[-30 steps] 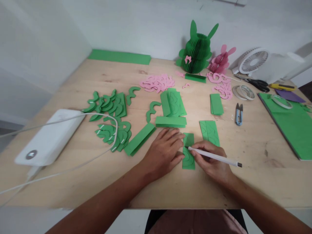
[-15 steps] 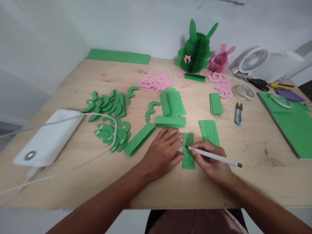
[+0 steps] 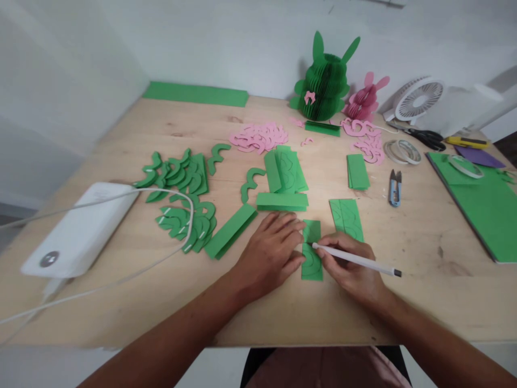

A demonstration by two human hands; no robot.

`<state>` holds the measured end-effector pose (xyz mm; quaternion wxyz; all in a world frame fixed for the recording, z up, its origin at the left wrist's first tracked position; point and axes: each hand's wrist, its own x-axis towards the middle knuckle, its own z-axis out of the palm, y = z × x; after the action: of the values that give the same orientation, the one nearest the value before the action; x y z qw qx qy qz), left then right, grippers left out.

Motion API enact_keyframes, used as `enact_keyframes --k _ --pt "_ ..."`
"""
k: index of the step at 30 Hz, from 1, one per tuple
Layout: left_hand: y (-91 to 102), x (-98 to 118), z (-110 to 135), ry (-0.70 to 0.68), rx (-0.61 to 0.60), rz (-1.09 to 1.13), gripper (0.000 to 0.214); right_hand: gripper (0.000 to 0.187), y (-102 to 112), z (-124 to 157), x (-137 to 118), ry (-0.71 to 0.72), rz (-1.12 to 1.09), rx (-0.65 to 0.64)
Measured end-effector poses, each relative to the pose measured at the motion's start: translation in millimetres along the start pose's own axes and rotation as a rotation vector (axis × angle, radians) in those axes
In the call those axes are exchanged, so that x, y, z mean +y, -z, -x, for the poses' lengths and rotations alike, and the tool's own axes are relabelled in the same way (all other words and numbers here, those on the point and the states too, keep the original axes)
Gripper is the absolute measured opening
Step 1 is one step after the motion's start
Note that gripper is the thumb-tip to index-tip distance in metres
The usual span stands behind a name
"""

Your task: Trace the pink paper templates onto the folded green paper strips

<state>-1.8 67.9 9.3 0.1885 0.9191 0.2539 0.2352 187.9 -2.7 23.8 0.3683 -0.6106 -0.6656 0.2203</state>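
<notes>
A small green paper strip with curved pencil lines lies near the front of the wooden table. My left hand rests flat on the table with its fingers stretched out, pressing the strip's left edge. My right hand is closed around a white pen, whose tip touches the strip. Another marked green strip lies just behind my right hand.
Folded green strips and green cut shapes lie left and behind. Pink cut shapes, a green paper rabbit, a pink one, a fan, tape rolls, snips, scissors, a white device with cable.
</notes>
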Motion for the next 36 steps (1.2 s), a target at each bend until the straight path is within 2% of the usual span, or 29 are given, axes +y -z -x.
enact_keyframes --k 36 --pt "-0.5 0.2 0.6 0.016 -0.009 0.013 0.010 0.006 0.0 1.5 1.0 -0.058 -0.036 0.003"
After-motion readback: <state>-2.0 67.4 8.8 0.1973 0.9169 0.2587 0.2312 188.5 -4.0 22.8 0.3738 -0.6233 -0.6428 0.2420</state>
